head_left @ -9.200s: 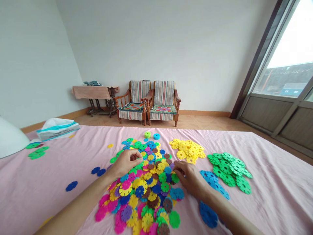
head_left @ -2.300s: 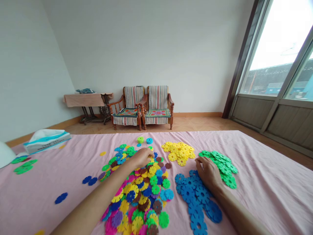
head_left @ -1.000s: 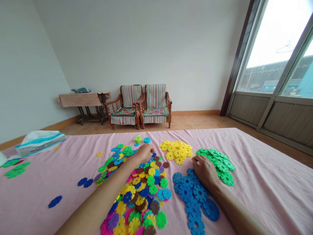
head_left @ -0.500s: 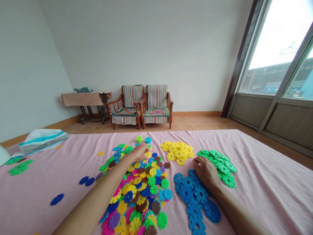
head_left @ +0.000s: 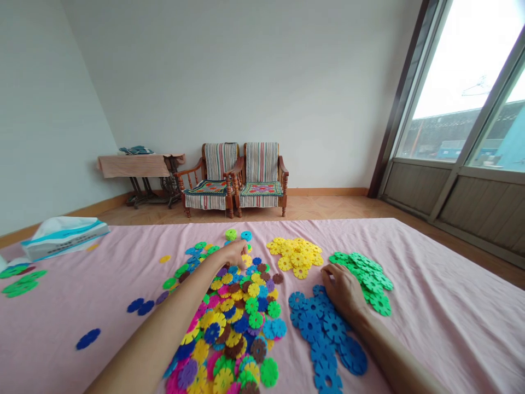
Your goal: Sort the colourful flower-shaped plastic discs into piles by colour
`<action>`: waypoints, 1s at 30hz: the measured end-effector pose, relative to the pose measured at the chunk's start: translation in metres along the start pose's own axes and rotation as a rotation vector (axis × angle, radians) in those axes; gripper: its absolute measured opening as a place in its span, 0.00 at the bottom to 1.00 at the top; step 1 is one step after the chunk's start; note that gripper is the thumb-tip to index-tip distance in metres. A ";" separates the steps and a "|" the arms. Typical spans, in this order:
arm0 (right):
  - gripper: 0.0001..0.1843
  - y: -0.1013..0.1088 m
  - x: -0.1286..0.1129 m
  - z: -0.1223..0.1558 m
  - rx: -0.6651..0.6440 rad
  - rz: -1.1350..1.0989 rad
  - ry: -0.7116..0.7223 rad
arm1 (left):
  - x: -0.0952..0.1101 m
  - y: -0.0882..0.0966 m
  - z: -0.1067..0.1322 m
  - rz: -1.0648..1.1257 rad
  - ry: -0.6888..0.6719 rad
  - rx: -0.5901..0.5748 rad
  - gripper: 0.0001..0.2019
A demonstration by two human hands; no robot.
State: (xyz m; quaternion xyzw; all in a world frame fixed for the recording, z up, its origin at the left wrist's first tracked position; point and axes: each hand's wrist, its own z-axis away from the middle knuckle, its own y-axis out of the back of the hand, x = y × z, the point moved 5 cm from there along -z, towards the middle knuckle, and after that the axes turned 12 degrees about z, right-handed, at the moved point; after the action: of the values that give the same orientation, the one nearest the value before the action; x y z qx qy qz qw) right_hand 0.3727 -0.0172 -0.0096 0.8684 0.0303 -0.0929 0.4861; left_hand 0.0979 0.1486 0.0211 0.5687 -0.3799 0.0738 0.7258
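A heap of mixed-colour flower-shaped plastic discs (head_left: 235, 314) lies on the pink cloth (head_left: 430, 306). My left hand (head_left: 233, 253) reaches to the heap's far edge, fingers curled down on the discs; what it pinches is hidden. My right hand (head_left: 342, 290) rests with bent fingers between the blue disc pile (head_left: 324, 334) and the green disc pile (head_left: 367, 276), touching the blue discs. A yellow disc pile (head_left: 296, 253) lies behind them.
A tissue box (head_left: 61, 236) sits at the far left, with green discs (head_left: 18, 276) and loose dark blue discs (head_left: 139, 305) nearby. Two small stacked pieces (head_left: 238, 235) stand beyond the heap. Two wooden armchairs (head_left: 233, 178) and a side table (head_left: 137, 169) stand by the wall.
My left hand has drawn back slightly left along the far edge of the mixed heap. My right hand has stayed between the blue and green piles.
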 end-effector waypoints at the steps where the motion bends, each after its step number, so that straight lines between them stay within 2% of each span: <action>1: 0.13 0.000 -0.001 0.000 0.001 0.001 0.001 | 0.003 0.001 0.000 0.027 0.001 -0.002 0.18; 4: 0.13 0.001 -0.002 0.000 0.004 0.002 -0.001 | 0.015 -0.004 -0.005 0.139 0.004 -0.022 0.11; 8: 0.12 0.001 -0.002 0.000 0.004 -0.006 -0.005 | 0.046 -0.025 -0.015 0.317 -0.028 -0.004 0.07; 11: 0.12 0.001 -0.002 0.000 0.005 -0.010 -0.005 | 0.068 -0.045 -0.021 0.415 -0.058 0.043 0.07; 14: 0.12 0.002 -0.002 0.000 0.003 -0.002 -0.007 | 0.076 -0.053 -0.024 0.439 -0.083 0.117 0.07; 17: 0.12 0.002 -0.003 0.000 -0.002 -0.003 -0.005 | 0.064 -0.045 -0.025 0.368 -0.083 0.207 0.04; 23: 0.13 0.004 -0.005 0.001 -0.005 -0.008 0.001 | 0.013 -0.005 -0.020 0.066 0.023 0.429 0.05; 26: 0.13 0.004 -0.005 0.001 -0.008 -0.002 0.004 | -0.002 0.002 -0.016 -0.056 0.046 0.436 0.03; 30: 0.13 0.003 -0.004 0.000 -0.017 0.011 0.007 | -0.008 -0.002 -0.012 -0.149 0.007 0.382 0.03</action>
State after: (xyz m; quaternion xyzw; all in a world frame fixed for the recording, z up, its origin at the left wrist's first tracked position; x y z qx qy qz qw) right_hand 0.3688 -0.0187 -0.0059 0.8648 0.0280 -0.0871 0.4937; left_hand 0.0990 0.1611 0.0133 0.7224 -0.3131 0.0927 0.6095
